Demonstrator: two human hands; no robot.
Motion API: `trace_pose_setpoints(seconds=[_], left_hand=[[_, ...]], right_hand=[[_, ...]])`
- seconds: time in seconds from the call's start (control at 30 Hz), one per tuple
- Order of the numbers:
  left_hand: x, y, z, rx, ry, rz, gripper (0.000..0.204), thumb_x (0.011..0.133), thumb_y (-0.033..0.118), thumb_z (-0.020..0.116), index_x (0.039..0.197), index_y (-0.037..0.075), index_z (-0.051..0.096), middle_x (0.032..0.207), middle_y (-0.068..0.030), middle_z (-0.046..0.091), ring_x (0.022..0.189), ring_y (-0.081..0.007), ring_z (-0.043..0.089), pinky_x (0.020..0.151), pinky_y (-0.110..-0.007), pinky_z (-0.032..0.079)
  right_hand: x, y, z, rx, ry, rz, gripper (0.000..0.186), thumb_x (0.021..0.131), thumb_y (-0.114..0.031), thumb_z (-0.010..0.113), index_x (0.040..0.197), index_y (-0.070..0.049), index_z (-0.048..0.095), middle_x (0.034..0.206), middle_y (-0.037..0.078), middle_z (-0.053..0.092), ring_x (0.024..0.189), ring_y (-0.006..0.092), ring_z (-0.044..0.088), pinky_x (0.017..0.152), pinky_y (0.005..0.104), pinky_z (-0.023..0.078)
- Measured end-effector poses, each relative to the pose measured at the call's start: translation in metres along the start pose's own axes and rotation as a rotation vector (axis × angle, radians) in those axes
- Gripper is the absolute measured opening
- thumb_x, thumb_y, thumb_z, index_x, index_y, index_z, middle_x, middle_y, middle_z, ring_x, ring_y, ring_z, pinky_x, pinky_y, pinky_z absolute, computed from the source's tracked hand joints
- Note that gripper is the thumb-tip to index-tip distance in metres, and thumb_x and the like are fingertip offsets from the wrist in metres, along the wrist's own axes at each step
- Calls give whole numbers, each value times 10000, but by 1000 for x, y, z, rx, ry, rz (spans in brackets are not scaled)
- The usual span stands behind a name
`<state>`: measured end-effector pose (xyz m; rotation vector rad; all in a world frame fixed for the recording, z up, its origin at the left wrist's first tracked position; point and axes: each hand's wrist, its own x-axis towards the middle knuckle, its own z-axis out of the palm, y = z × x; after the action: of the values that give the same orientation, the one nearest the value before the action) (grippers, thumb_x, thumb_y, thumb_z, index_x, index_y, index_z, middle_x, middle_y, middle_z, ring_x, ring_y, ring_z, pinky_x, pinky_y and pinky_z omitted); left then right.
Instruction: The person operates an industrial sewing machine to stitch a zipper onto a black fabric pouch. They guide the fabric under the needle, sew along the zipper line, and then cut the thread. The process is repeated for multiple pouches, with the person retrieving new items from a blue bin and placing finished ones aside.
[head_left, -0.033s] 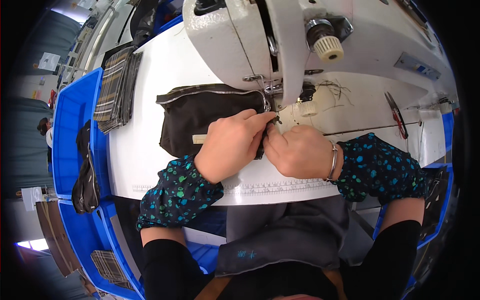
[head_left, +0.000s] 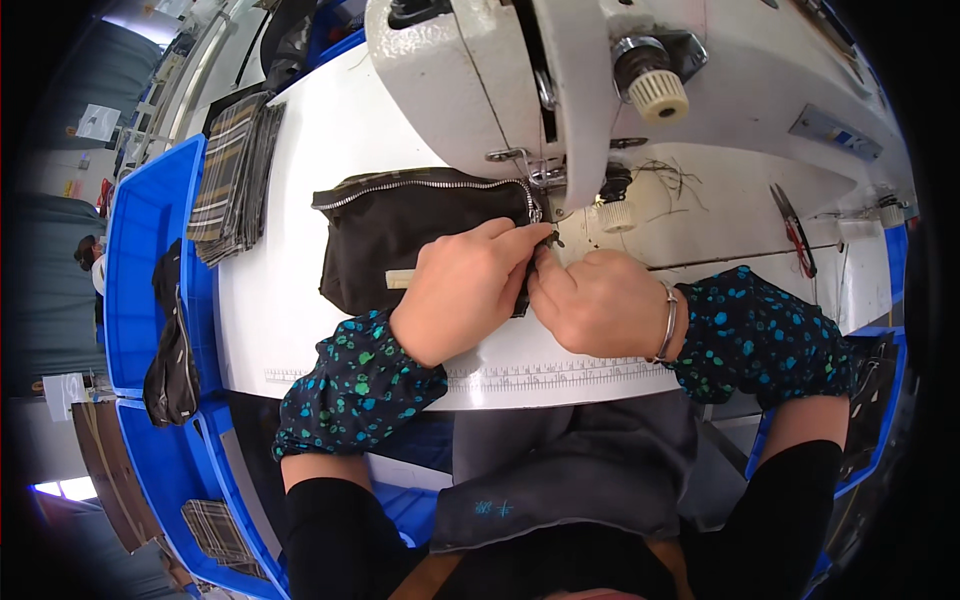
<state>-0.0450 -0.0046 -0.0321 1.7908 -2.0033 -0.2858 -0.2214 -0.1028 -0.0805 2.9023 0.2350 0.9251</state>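
Pouch (head_left: pixel 365 245) | long axis L-R, zip (head_left: pixel 430 184) far side | L hand (head_left: pixel 462 285), R hand (head_left: pixel 598 305) pinching its R end

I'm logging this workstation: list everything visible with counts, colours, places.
Worktable: one, white, centre
Sewing machine: one, white, top
Zippered pouch: one, dark brown, centre
Plaid fabric stacks: two, brown, left
Bins: several, blue, around table
Zippered piece: one, dark, over left bin
Scissors: one, red-black, right
Thread scraps: several, dark, under machine
Ruler strip: one, white, front edge
Person: one, white-clad, far left
Apron: one, grey, lap
Sleeve covers: two, dark spotted, forearms
Bracelet: one, silver, right wrist
Left hand, right hand: two, bare, at pouch
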Motion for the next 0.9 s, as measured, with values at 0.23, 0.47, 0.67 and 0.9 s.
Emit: trace_pose_setpoints(seconds=[0.23,0.47,0.67,0.9], left_hand=[[2,-1,10,19,39,-14,321,901,58,666,1218,61,720,853,-108,665,712,-345,680,617,-445,551],[5,8,-6,132,-56,-67,398,828,71,696,1225,59,728,873,-86,650,779,-311,681,629,-421,561],[-2,6,0,295,-7,16,438,761,30,722,1197,76,749,929,-56,591,844,-263,660,632,-394,558],[1,2,3,309,112,160,465,729,-5,742,1189,65,757,1144,-81,666,996,-300,693,810,-388,583]], right_hand=[[-1,1,-1,-92,17,34,216,684,-178,695,741,30,696,781,220,680,495,187,602,422,324,451],[-3,10,-1,-26,-42,86,185,687,-166,695,710,17,678,738,190,657,474,186,599,406,330,439],[-2,7,0,-48,-16,104,195,713,-168,688,751,24,686,752,186,673,469,187,603,418,333,451],[-1,-1,-7,-64,-76,83,226,729,-179,679,810,30,710,927,303,733,529,197,647,454,324,477]])
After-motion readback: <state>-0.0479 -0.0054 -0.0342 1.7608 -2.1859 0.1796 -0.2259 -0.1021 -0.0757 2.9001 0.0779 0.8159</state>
